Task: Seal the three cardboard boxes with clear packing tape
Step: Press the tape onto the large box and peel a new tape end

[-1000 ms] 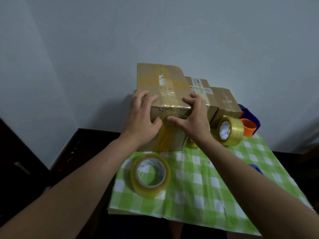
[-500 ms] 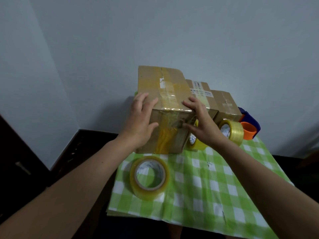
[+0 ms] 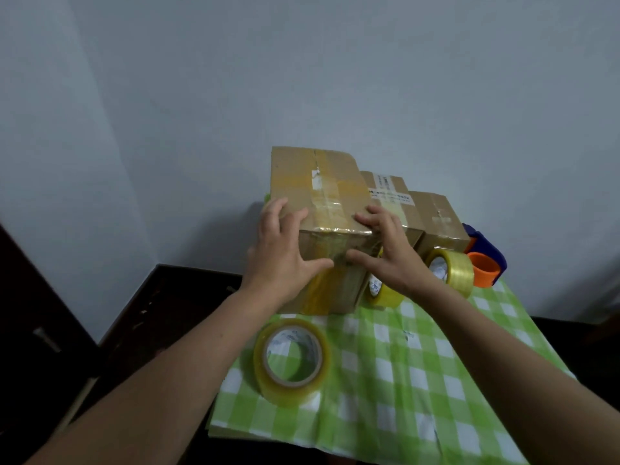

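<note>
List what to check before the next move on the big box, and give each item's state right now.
1. Big box steadied, left hand and right hand pressing on its near top edge: ok.
2. Tape runs along the top seam and down the front face: ok.
3. Tape smoothed without wrinkles: cannot tell, there is glare.
4. Tape roll lying flat on the cloth in front of the box, likely within reach: ok.
5. Middle box and small box sealed: cannot tell.
</note>
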